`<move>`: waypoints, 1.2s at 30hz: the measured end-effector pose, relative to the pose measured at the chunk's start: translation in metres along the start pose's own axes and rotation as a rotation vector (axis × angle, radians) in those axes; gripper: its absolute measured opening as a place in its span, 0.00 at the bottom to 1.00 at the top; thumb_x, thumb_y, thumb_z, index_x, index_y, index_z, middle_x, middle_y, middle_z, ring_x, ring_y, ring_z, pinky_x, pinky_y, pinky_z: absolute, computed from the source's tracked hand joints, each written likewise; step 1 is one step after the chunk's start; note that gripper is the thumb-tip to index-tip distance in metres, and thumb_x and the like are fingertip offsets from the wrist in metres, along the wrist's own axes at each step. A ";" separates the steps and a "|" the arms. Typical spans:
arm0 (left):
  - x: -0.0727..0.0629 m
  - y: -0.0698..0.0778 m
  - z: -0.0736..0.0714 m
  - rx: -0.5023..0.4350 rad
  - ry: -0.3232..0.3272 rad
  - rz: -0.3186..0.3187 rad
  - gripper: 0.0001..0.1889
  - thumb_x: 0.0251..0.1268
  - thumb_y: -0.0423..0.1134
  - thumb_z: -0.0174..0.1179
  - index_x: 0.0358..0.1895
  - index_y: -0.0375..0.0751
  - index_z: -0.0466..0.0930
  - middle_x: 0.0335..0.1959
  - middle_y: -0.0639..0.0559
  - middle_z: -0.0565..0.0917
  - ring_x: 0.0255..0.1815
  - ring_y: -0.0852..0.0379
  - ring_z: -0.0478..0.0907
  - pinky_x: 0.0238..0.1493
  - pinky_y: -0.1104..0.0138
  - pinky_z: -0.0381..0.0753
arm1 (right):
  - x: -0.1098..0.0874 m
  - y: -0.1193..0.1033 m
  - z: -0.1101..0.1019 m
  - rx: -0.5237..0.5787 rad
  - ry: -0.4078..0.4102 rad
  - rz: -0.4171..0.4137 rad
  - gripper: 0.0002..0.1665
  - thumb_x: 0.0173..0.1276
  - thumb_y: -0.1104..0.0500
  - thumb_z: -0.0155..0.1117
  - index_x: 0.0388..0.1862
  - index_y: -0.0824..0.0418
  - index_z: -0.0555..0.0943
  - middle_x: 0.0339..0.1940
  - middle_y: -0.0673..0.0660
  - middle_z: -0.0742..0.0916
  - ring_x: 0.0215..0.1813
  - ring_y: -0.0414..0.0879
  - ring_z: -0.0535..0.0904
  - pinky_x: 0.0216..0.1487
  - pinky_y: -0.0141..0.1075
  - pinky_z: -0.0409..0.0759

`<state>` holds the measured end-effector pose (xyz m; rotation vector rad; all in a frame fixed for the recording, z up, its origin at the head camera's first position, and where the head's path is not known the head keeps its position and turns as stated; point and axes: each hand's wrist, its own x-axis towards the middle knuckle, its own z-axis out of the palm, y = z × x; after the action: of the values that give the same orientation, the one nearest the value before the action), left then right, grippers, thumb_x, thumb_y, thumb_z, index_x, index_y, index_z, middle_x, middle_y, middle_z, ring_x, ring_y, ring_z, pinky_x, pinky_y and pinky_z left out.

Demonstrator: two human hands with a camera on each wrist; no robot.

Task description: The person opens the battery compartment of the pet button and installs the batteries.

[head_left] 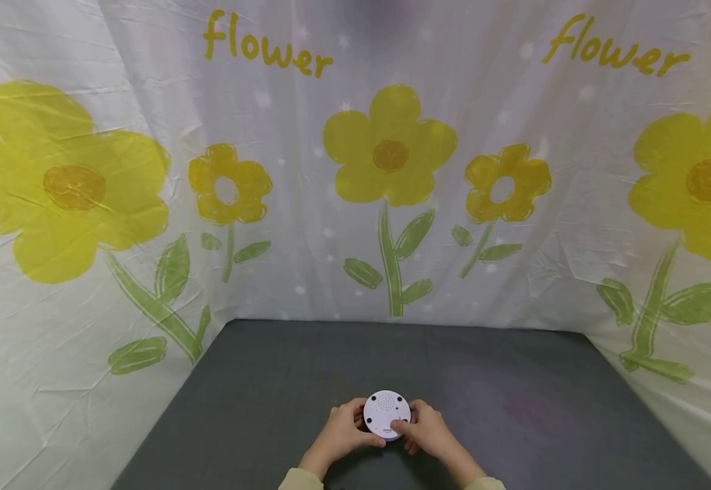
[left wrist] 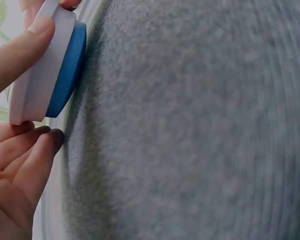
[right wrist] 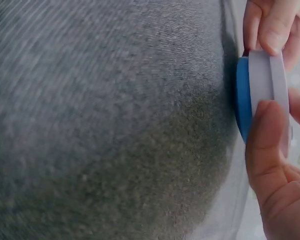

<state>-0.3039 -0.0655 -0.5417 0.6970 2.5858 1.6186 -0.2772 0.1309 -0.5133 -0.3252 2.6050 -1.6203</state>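
Note:
A round white device (head_left: 383,412) with a blue underside is held between both hands just over the dark table, its white face up. That face has small grille holes and dark round feet. My left hand (head_left: 344,432) grips the left rim, thumb on the near edge and fingers on the far left side. My right hand (head_left: 431,430) pinches the right side, its thumb on the white face and other fingers at the edge. In the left wrist view the blue part (left wrist: 69,75) bulges below the white body; the right wrist view shows the blue part (right wrist: 243,95) too.
The dark grey table top (head_left: 306,361) stretches around the hands. Behind it and along both sides hangs a white curtain (head_left: 294,272) printed with yellow flowers and lettering. Pale sleeve cuffs (head_left: 301,479) show at the near edge.

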 end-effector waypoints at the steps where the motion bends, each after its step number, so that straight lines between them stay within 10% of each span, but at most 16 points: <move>1: 0.000 0.001 -0.001 0.020 0.004 0.004 0.35 0.35 0.42 0.77 0.51 0.30 0.75 0.46 0.41 0.81 0.45 0.51 0.80 0.42 0.67 0.79 | 0.000 -0.001 0.000 0.008 0.003 -0.003 0.27 0.57 0.60 0.68 0.45 0.78 0.68 0.15 0.54 0.78 0.11 0.44 0.76 0.12 0.38 0.76; 10: 0.003 0.012 -0.006 0.058 0.028 -0.014 0.36 0.40 0.47 0.75 0.56 0.35 0.75 0.29 0.57 0.83 0.26 0.66 0.78 0.26 0.71 0.77 | 0.003 -0.007 -0.002 -0.013 0.087 -0.050 0.25 0.71 0.52 0.54 0.49 0.75 0.69 0.14 0.56 0.80 0.12 0.45 0.76 0.14 0.37 0.76; 23: 0.006 0.028 0.003 -0.097 0.295 -0.004 0.16 0.68 0.50 0.53 0.46 0.42 0.79 0.34 0.50 0.85 0.34 0.54 0.82 0.35 0.67 0.79 | 0.008 -0.021 -0.011 0.038 0.289 -0.015 0.23 0.71 0.47 0.51 0.41 0.68 0.65 0.32 0.62 0.81 0.27 0.52 0.80 0.28 0.38 0.81; 36: 0.012 0.026 0.008 -0.393 0.206 -0.039 0.38 0.48 0.35 0.71 0.60 0.18 0.63 0.58 0.26 0.68 0.58 0.37 0.68 0.53 0.58 0.72 | 0.007 -0.012 -0.021 0.047 0.107 -0.129 0.41 0.53 0.56 0.73 0.60 0.73 0.64 0.52 0.69 0.78 0.54 0.59 0.74 0.52 0.50 0.74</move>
<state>-0.3032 -0.0447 -0.5205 0.4702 2.2666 2.1974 -0.2855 0.1430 -0.4929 -0.4235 2.6688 -1.7846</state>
